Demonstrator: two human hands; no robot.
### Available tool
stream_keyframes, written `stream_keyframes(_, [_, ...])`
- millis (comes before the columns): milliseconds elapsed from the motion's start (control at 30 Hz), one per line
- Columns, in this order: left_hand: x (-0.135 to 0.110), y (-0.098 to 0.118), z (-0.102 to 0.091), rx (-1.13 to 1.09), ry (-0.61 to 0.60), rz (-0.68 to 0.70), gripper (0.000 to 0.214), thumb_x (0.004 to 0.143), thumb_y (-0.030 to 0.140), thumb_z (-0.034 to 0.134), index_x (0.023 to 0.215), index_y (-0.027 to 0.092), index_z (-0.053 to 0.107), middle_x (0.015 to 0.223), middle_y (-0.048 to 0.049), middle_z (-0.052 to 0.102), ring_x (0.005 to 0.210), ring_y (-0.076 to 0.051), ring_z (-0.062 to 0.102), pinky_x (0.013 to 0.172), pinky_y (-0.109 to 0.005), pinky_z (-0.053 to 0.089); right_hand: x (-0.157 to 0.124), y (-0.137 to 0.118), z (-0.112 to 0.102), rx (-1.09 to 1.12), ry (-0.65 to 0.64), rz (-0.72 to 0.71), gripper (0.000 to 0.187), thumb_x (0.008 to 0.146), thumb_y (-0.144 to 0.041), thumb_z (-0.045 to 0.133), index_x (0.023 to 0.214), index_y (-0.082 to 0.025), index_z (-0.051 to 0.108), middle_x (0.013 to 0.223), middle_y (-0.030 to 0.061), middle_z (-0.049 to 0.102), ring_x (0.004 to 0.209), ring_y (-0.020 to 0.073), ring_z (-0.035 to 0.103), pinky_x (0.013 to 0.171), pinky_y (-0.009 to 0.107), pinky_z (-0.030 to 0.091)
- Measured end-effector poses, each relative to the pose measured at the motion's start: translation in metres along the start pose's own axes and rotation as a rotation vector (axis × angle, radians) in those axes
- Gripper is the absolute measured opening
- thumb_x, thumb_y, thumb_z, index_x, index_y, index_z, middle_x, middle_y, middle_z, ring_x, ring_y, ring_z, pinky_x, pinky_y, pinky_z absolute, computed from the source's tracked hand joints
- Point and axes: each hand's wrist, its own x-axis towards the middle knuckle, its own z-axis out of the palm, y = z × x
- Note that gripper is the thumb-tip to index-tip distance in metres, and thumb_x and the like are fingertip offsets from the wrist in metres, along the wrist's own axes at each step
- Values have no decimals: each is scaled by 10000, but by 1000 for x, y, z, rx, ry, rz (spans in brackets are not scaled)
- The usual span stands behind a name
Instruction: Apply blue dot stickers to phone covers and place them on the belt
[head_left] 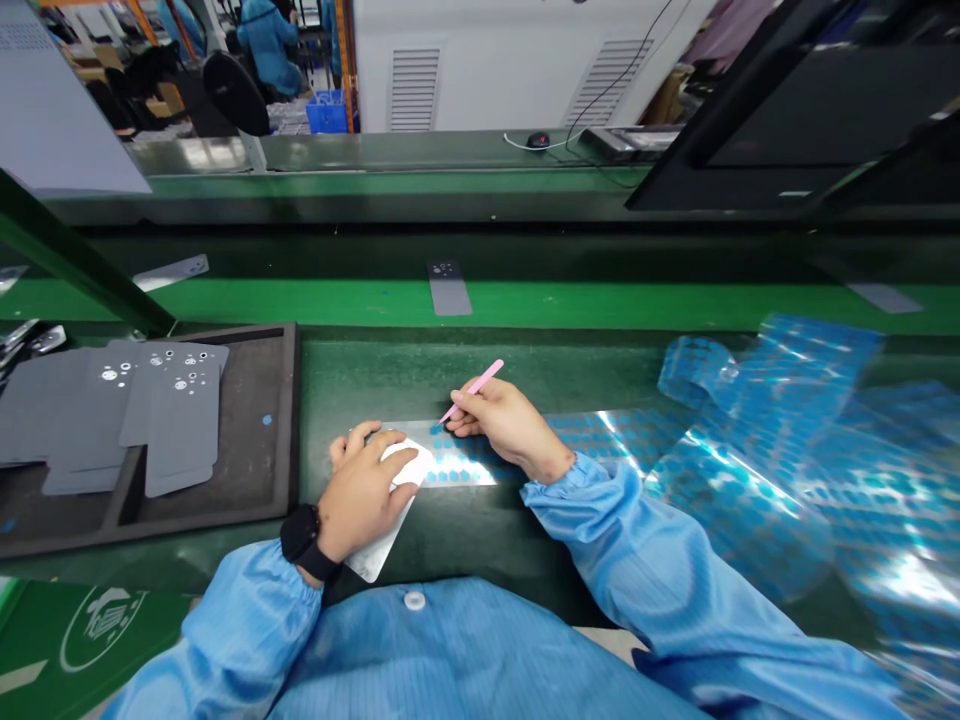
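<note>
Tweezer work at blue-dot sticker sheet

Right hand point(504, 425): grip clamped on pink tweezers point(474, 386), held like a pen. The tips point down and to the left and meet a blue dot at the near-left end of the sticker sheet point(461, 468). Whether the tips have pinched the dot cannot be told.

Left hand point(367, 495): lies palm down on a pale plate point(377, 560), its grip apart, with the fingers spread across the top rather than closed round it. The plate sits on the green desk point(420, 375) directly before the person and overlaps the left end of the sticker sheet. A black wristwatch point(303, 540) shows at the cuff of the blue sleeve.

Surroundings: the sheet runs on to the right as a long, glossy film strip point(750, 450), crumpled in loops and covered with rows of blue dots. A black tray point(259, 450) stands just left of the hands and carries overlapping grey plates point(176, 425) with small holes. A single grey plate point(448, 288) lies on the green conveyor belt point(600, 300) beyond the desk, well apart from both hands.
</note>
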Motion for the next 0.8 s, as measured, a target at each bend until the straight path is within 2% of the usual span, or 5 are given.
stream_keyframes(233, [1,1,-2,5,-39,-27,337,815,257,654,1151,286,656,1266,-69,622,1262,-366,381,916,-545,309,-2,-4,-1,108,-10,47,248,811,-127,668,587,-159,565,534,12,651,512,109,653,508,177,544])
stream_keyframes(433, [0,-2,0,-67,29,-68,343,776,263,700,1117,261,668,1216,-76,651,1265,-374,399,936,-554,324,-8,-3,-1,111,28,-33,220,774,-204,720,617,-164,570,549,8,653,535,129,666,521,209,549])
stream_keyframes(533, [2,-2,-5,-215,122,-143,313,744,260,728,1052,238,677,1105,-64,690,1216,-335,466,976,-531,341,-20,-2,3,102,-19,-121,289,686,-352,796,634,-171,576,577,21,673,564,152,673,551,244,555])
stream_keyframes(633, [3,0,-11,-459,186,-181,266,715,225,731,971,224,659,1025,-43,693,1066,-252,571,951,-432,412,-33,1,12,85,-84,-195,377,626,-477,806,637,-176,579,585,27,674,556,154,655,568,271,546])
stream_keyframes(800, [-1,7,-8,-914,203,-238,402,664,192,751,1008,216,546,972,-25,686,937,-187,627,876,-351,446,-49,5,28,60,-102,-267,374,671,-517,758,682,-183,590,604,22,671,585,160,639,600,295,519])
